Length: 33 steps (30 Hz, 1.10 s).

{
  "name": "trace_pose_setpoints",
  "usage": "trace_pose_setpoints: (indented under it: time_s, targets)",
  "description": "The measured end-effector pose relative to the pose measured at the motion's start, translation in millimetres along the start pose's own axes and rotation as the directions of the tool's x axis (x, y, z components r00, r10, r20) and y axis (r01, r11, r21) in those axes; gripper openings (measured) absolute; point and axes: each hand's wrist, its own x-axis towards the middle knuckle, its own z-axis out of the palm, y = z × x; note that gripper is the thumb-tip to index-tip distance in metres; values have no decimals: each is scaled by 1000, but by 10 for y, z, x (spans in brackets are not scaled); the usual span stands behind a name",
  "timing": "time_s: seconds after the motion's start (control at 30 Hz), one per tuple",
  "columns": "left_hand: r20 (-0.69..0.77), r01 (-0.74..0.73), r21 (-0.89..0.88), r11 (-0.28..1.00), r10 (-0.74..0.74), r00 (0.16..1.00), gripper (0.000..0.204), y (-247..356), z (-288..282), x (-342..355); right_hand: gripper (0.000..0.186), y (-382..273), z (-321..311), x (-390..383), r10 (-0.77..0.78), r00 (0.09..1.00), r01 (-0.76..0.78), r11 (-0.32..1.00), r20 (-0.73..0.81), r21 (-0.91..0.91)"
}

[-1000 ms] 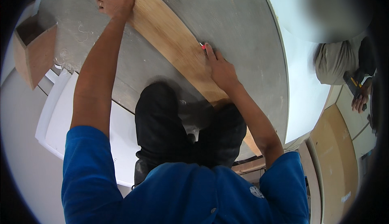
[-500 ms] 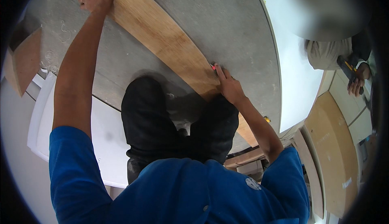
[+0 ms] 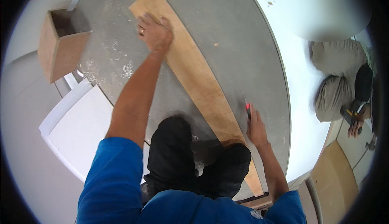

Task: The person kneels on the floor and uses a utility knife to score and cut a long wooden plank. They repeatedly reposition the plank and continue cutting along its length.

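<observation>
A long wooden board runs slantwise across a grey sheet, from the far left down under my knee. Near its far end my left hand lies on top, slightly blurred, with its fingers curled down at the left edge. My right hand is closed round a small utility knife with a red part near its tip and a thin blade pointing away from me. The knife is just right of the board, apart from its edge and over the grey sheet. Most of its handle is hidden by my fingers.
At left stands an open wooden box, with curly white shavings beside it. A white panel lies nearer. Along the right is a white surface; beyond it a person's hand holds a dark tool with yellow parts.
The knife has gone from the board's right edge to a spot off it on the right. My left hand sits nearer and further right in view, and the whole view has shifted.
</observation>
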Motion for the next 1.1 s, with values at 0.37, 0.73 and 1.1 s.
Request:
trace_pose_setpoints:
  time_s: [0.37, 0.73, 1.1]
  targets:
    - [32, 45, 23, 999, -46, 998, 73, -126, -169, 135, 65, -2925, -225, 3681, -343, 926, 348, 937, -156, 11]
    - [56, 40, 9, 999, -40, 998, 75, -194, -185, 145, 67, -3312, -102, 4071, -308, 950, 305, 950, -42, -66]
    - [9, 23, -21, 1000, -23, 1000, 74, -207, -146, 122, 54, -3008, -74, 3758, -358, 933, 357, 933, -20, -44]
